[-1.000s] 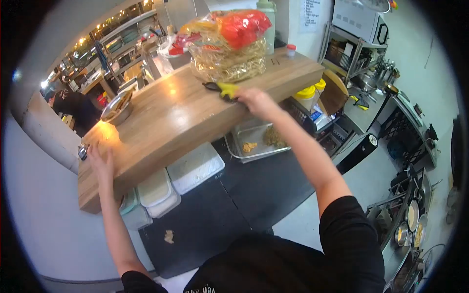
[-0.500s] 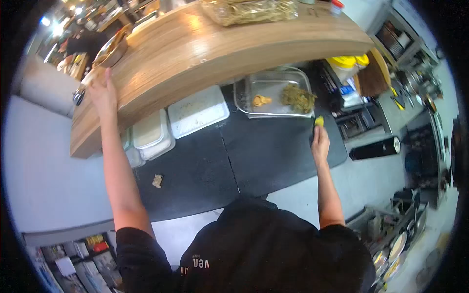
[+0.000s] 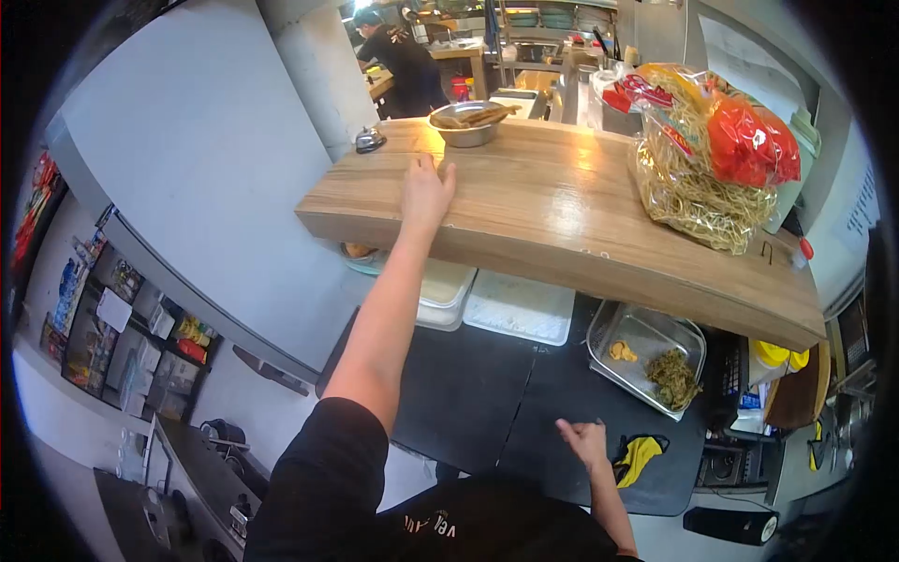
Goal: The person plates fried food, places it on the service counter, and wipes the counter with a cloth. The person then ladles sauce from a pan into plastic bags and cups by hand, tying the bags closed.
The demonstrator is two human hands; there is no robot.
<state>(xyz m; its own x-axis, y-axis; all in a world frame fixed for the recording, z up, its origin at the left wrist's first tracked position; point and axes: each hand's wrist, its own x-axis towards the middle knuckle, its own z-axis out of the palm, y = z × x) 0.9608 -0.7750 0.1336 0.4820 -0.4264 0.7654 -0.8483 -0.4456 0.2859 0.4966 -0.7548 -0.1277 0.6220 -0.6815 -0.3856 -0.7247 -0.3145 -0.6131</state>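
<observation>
My left hand [image 3: 428, 194] reaches over the raised wooden counter [image 3: 534, 187], thumb apart from loosely bent fingers, with nothing visible in it. Just beyond it stands a metal bowl [image 3: 468, 134] with long brown pieces in it. A silver call bell [image 3: 370, 140] is to its left. Lower down, my right hand [image 3: 587, 442] hovers at the black worktop [image 3: 552, 393], thumb out and fingers loosely curled, seemingly holding nothing. Beside it lies a crumpled yellow and black cloth-like item [image 3: 641, 460]. A clear tray [image 3: 646, 330] behind holds an orange-yellow clump [image 3: 622, 351] and a dark green clump [image 3: 672, 377].
A big bag of dry noodle-like strands [image 3: 707, 169] sits on the counter's right. White lidded tubs [image 3: 520, 307] sit beneath the counter. Yellow-lidded containers [image 3: 773, 356] stand right of the worktop. A co-worker [image 3: 403, 61] in black is in the background.
My view has swung left and up. The yellow and black item has left my right hand and lies on the worktop. My left hand is now in front of the bowl, thumb apart.
</observation>
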